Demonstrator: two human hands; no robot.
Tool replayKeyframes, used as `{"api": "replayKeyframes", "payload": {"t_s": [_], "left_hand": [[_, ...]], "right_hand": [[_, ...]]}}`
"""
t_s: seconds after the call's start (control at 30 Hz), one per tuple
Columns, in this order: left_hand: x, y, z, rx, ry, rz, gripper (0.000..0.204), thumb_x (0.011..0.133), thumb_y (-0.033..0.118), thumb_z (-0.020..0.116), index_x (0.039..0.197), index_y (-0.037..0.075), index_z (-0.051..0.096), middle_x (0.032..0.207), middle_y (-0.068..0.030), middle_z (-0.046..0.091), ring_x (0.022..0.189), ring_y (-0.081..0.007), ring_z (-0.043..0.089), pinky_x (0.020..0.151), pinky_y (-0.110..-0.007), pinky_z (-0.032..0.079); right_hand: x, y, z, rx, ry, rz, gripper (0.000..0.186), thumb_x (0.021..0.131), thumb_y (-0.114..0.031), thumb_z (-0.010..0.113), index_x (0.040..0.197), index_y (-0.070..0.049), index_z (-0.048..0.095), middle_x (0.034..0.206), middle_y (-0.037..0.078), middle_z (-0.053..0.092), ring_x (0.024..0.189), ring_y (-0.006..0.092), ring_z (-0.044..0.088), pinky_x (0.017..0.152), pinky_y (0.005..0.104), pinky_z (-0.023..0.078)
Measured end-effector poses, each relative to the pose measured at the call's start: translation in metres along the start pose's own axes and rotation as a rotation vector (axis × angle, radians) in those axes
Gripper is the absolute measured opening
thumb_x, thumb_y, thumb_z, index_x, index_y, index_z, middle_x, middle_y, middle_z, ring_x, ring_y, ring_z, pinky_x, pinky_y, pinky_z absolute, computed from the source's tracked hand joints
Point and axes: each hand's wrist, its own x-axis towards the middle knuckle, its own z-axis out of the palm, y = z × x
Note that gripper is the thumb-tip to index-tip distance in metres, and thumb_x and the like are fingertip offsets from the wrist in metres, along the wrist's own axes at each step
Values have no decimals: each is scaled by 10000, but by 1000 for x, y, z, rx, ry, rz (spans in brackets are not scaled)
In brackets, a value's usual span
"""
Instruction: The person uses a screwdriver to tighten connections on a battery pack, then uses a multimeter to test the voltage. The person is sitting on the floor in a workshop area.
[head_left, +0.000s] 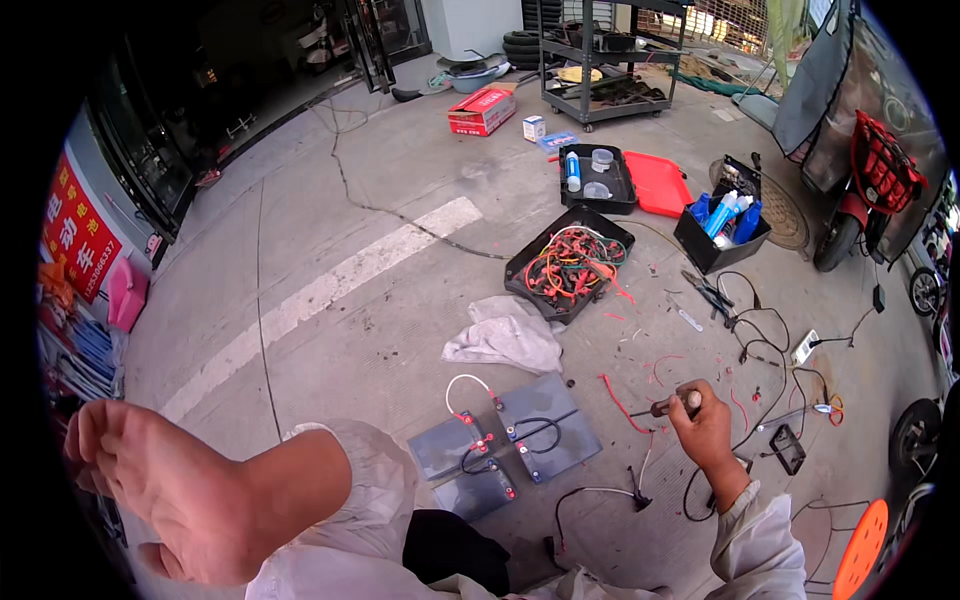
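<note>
My left hand (200, 490) is raised close to the camera at the lower left, palm showing, fingers stretched out and holding nothing. On the right, my right hand (706, 428) is closed around a screwdriver (676, 404) with a brownish handle; its shaft points left, near a red wire (618, 400) on the ground. Between my hands, grey block batteries (550, 420) stand together on the concrete. A white cable (468, 378) arches over two of them, and short black leads (545, 436) run between red and blue terminals. Neither hand touches the batteries.
Beyond the batteries lie a white cloth (505, 334) and a black tray of tangled wires (575, 262). A black bin of blue bottles (722, 235), pliers (708, 292) and loose cables (770, 340) are to the right. An orange round seat (862, 550) is at the lower right.
</note>
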Motion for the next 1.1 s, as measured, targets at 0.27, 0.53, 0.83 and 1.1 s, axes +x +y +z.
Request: {"api": "replayKeyframes", "payload": {"t_s": [0.27,0.53,0.83,1.1], "left_hand": [[-253,-39,-1,712,-1144,-1723,346,1058,224,556,1312,-5,612,1024,-58,662,956,-153,607,884,-317,482],[-359,100,-102,1271,-2248,-2015,284,955,286,645,1159,90,674,1085,-120,699,1015,-355,676,838,-470,544],[-405,157,-91,1897,-2131,-1903,277,962,290,626,1113,58,630,1119,-146,674,1078,-338,657,905,-455,544],[-477,167,-11,1513,-1693,-2118,217,935,203,649,1125,102,676,1159,-137,647,1079,-360,639,911,-451,523]], "right_hand": [[-28,64,-14,0,-76,25,204,874,-222,754,888,-72,616,698,87,719,591,219,703,561,332,523],[10,83,-6,374,-203,57,170,875,-205,732,861,-67,634,657,56,690,550,176,652,559,316,502],[20,98,40,633,-138,25,223,852,-253,740,830,-58,632,637,65,654,556,237,636,577,357,509],[33,90,-16,867,-23,64,149,938,-152,690,917,-10,647,712,-52,559,645,21,441,565,231,375]]}}
